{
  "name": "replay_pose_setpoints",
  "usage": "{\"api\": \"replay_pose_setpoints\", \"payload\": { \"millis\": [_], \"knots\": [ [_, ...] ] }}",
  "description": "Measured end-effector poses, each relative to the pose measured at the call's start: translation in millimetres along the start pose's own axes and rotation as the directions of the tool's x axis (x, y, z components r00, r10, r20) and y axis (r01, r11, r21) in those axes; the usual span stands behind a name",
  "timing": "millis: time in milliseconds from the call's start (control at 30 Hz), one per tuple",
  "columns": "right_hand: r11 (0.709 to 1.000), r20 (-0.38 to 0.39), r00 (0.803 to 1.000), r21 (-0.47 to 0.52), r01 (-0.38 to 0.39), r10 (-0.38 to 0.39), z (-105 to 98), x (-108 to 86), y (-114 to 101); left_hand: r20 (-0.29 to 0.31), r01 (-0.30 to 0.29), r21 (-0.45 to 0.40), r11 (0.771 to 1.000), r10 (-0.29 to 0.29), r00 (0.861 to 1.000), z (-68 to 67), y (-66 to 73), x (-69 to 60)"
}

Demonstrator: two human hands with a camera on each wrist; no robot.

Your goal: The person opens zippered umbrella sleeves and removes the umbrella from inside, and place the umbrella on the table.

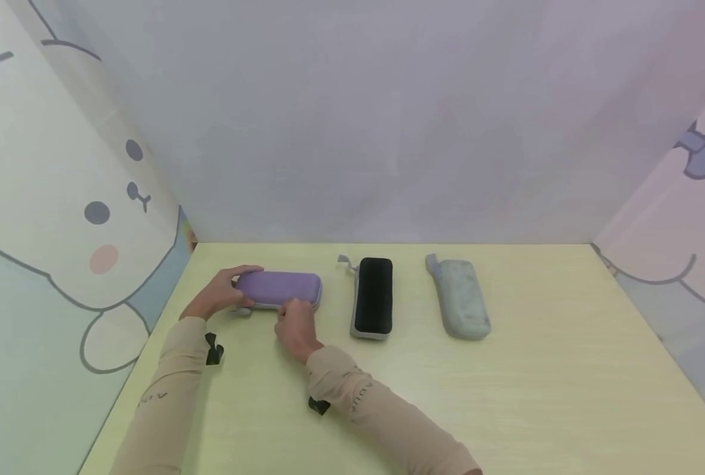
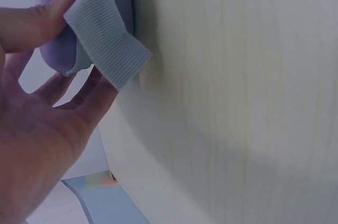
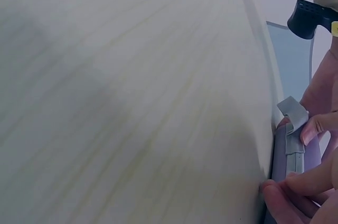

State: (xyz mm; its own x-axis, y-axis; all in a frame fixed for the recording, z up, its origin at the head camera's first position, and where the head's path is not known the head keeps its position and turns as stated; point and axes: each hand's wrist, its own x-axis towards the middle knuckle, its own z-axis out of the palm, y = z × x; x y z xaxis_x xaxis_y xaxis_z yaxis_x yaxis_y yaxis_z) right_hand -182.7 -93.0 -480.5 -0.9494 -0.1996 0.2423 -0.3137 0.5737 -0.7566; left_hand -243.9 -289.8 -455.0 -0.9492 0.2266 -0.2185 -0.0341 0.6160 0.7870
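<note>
A purple case with a grey zipped side lies crosswise at the left of the table. My left hand grips its left end, thumb on the near side, fingers round the far side. In the left wrist view a grey ribbed tab hangs from the case, beside the thumb of the left hand. My right hand is at the near side of the case, fingertips curled and pinching at the zip edge. The right wrist view has the right hand at the zip strip of the case.
A black case with a grey side and ribbon lies right of the purple one. Further right is a grey-green case with a ribbon tab. Printed cloth walls stand behind and beside the pale table.
</note>
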Motion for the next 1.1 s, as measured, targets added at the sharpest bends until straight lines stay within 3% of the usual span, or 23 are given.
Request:
{"api": "replay_pose_setpoints", "payload": {
  "millis": [167,467,700,900,1100],
  "knots": [
    [0.999,0.0,1.0,-0.043,-0.009,0.009,3.8,3.4,-5.9,-0.001,-0.02,-0.008,1.0,0.02,1.0,-0.4,1.8,-0.1],
    [0.996,0.057,0.996,-0.058,-0.065,0.068,9.0,10.2,-12.1,-0.006,-0.002,0.014,1.0,0.002,1.0,1.1,8.1,0.6],
    [0.997,0.071,0.997,-0.064,-0.034,0.038,12.2,16.3,-16.6,0.005,0.001,0.008,1.0,-0.001,1.0,-0.1,10.3,-0.4],
    [0.991,0.098,0.995,-0.135,-0.013,0.026,15.1,19.3,-21.7,-0.008,0.009,0.014,1.0,-0.009,1.0,-0.4,7.3,-1.3],
    [0.987,0.112,0.994,-0.159,0.002,0.016,19.6,20.5,-22.0,-0.004,-0.014,0.017,1.0,0.014,1.0,0.7,8.2,-2.2]
  ]
}}
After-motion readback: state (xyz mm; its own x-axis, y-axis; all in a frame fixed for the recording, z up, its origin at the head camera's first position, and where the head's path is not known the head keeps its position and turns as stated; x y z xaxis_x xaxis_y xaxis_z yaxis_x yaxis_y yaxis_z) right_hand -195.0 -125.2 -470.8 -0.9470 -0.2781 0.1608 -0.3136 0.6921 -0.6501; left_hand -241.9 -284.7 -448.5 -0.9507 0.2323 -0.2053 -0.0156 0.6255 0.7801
